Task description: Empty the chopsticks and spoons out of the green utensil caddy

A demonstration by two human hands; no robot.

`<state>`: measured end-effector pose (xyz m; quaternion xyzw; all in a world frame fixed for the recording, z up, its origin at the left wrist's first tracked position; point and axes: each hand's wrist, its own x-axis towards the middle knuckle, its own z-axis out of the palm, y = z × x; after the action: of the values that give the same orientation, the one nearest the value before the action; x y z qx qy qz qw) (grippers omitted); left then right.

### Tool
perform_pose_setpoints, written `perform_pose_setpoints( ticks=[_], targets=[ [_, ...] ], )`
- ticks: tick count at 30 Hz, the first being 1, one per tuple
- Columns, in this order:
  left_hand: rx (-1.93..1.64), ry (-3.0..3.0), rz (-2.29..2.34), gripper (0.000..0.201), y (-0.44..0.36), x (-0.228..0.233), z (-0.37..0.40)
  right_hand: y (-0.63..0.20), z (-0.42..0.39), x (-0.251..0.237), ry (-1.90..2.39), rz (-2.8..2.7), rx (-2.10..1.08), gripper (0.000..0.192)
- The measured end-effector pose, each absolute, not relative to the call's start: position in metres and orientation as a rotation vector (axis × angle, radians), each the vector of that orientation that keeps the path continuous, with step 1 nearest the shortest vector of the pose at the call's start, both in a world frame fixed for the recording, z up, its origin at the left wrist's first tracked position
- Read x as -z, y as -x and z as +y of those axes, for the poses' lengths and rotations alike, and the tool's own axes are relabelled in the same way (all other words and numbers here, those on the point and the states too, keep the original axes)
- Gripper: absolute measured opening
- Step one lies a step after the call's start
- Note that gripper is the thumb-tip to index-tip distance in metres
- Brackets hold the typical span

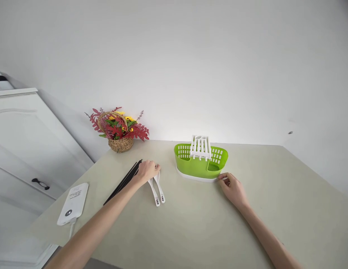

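Note:
My left hand is curled over the upper ends of two white spoons, its fingers closed on them and hiding the bowls. The spoon handles point toward me on the table. Beside them, partly under the hand and wrist, lies a bundle of black chopsticks. On the right, my right hand pinches the edge of the white base under a green plastic cutlery basket. A white slotted rack sits across the middle of the basket. The basket stands upright.
A wicker basket of artificial flowers stands at the table's back left. A white device with a cable lies near the left edge. A white cabinet is beyond it. The pale table meets the wall behind.

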<state>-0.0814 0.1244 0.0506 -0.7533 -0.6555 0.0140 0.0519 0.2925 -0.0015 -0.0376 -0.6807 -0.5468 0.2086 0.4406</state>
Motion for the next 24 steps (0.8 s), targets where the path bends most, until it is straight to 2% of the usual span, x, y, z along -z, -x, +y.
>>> perform_pose_setpoints(
  ticks=[11,16,18,24],
  targets=[
    [-0.117,2.32,-1.938,0.061,0.07,-0.066,0.117,-0.294,-0.002,0.037,1.694,-1.364,-0.524,0.024],
    [-0.004,2.289,-1.874,0.063,0.062,-0.091,0.118,-0.293,-0.002,0.036,1.693,-1.353,-0.524,0.023],
    [0.165,2.294,-1.777,0.058,0.051,-0.106,0.116,-0.293,-0.002,0.035,1.694,-1.349,-0.524,0.022],
    [1.044,2.487,-1.099,0.031,-0.023,-0.149,0.082,-0.291,-0.002,0.033,1.69,-1.347,-0.512,0.022]
  ],
)
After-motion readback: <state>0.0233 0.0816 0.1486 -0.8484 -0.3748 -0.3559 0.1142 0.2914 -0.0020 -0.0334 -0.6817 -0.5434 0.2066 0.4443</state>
